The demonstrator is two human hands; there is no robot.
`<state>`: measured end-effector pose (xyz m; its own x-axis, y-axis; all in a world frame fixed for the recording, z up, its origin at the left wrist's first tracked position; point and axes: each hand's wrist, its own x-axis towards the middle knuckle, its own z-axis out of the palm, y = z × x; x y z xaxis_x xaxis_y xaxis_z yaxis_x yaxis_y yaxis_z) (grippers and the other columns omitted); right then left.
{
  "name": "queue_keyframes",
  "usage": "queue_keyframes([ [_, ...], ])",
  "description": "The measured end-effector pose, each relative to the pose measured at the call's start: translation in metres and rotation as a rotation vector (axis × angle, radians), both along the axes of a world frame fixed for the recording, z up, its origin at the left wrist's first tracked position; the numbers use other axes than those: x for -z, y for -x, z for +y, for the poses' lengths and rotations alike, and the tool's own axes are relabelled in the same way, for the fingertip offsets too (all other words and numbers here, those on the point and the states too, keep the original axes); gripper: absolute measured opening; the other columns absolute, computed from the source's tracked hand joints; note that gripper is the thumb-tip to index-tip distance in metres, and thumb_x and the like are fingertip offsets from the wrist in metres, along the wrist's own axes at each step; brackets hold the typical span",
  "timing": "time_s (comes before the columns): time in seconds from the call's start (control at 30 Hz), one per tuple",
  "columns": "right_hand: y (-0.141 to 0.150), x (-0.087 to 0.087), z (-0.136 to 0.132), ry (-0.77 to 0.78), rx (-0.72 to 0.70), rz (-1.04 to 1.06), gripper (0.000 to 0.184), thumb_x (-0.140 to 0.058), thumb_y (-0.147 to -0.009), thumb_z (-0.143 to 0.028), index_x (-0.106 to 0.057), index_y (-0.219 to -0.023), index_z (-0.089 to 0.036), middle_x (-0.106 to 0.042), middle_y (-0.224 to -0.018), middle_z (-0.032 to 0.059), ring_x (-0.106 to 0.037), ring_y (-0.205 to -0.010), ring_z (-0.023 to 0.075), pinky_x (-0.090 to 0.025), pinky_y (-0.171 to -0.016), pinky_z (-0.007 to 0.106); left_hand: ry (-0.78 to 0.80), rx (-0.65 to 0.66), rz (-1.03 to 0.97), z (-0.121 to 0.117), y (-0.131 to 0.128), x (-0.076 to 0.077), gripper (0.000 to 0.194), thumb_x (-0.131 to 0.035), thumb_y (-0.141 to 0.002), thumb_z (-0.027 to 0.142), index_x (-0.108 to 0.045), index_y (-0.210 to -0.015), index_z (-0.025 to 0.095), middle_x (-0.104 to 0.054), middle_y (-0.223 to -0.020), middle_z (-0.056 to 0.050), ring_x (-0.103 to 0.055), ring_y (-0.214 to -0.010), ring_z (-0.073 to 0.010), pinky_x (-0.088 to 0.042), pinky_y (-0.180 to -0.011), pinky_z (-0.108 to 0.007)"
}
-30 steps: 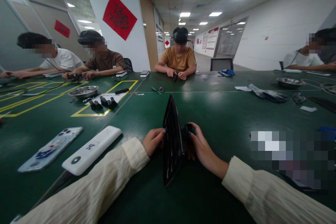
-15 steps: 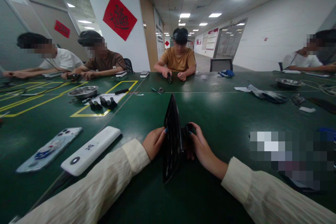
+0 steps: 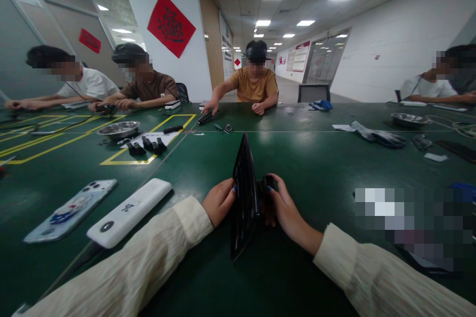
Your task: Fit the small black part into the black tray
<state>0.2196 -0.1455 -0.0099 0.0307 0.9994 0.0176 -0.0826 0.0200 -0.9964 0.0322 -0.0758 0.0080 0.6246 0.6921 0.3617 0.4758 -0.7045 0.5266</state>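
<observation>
A black flat panel (image 3: 244, 203) with a glossy face stands on edge in front of me, seen nearly side-on. My left hand (image 3: 220, 202) is closed at its left face, with the thumb along the surface and the other fingers partly hidden. From the panel's right side a smaller black part (image 3: 267, 183) juts out, and its exact kind does not show. My right hand (image 3: 287, 205) is wrapped round that part, with some fingertips showing beneath it.
A white power bank (image 3: 130, 213) and a phone in a patterned case (image 3: 72, 210) lie left on the green table (image 3: 316, 173). Beyond are black parts (image 3: 147, 144), a metal bowl (image 3: 119, 130) and gloves (image 3: 375, 134). Several people sit around; one person's hand (image 3: 211, 107) holds a black tool.
Across the table, the person in the tan shirt has moved the black tool leftward and stretched that arm out. My hands and the black panel stay as they were.
</observation>
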Motion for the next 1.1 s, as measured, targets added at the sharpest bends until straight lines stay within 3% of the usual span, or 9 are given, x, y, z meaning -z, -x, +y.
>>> queue_keyframes([
  [0.33, 0.001, -0.002, 0.000, -0.015, -0.003, -0.001, 0.056, -0.037, -0.084, -0.052, -0.019, -0.128, -0.023, -0.054, -0.055, -0.0061, -0.051, -0.036, 0.0106, -0.033, -0.029, 0.016, 0.052, -0.023, -0.067, 0.002, 0.000, 0.003, 0.043, -0.017, -0.093, 0.039, -0.053, -0.086, 0.016, -0.059, -0.084, -0.007, -0.056, -0.084, -0.0196, -0.043, -0.080, -0.033],
  [0.53, 0.000, -0.001, 0.000, -0.001, -0.005, 0.010, 0.056, -0.037, -0.084, -0.052, -0.020, -0.128, -0.023, -0.053, -0.054, -0.0066, -0.050, -0.035, 0.0098, -0.034, -0.029, 0.015, 0.050, -0.013, -0.010, 0.009, -0.002, 0.008, 0.047, -0.017, -0.092, 0.043, -0.053, -0.079, 0.016, -0.059, -0.079, -0.008, -0.057, -0.078, -0.0206, -0.045, -0.076, -0.034],
  [0.83, -0.001, 0.002, 0.001, -0.014, -0.006, -0.013, 0.055, -0.036, -0.085, -0.052, -0.019, -0.129, -0.023, -0.054, -0.053, -0.0064, -0.052, -0.036, 0.0109, -0.035, -0.030, 0.016, 0.044, -0.021, -0.010, 0.001, 0.000, -0.001, 0.043, -0.019, -0.091, 0.040, -0.054, -0.081, 0.016, -0.060, -0.083, -0.008, -0.057, -0.087, -0.0217, -0.043, -0.083, -0.036],
  [1.1, 0.000, 0.000, 0.000, -0.013, -0.011, 0.008, 0.055, -0.037, -0.085, -0.051, -0.019, -0.129, -0.024, -0.054, -0.054, -0.0066, -0.052, -0.036, 0.0107, -0.034, -0.029, 0.016, 0.075, -0.033, -0.036, 0.002, 0.000, 0.000, 0.045, -0.019, -0.091, 0.044, -0.052, -0.077, 0.017, -0.058, -0.077, -0.006, -0.056, -0.080, -0.0205, -0.045, -0.078, -0.034],
])
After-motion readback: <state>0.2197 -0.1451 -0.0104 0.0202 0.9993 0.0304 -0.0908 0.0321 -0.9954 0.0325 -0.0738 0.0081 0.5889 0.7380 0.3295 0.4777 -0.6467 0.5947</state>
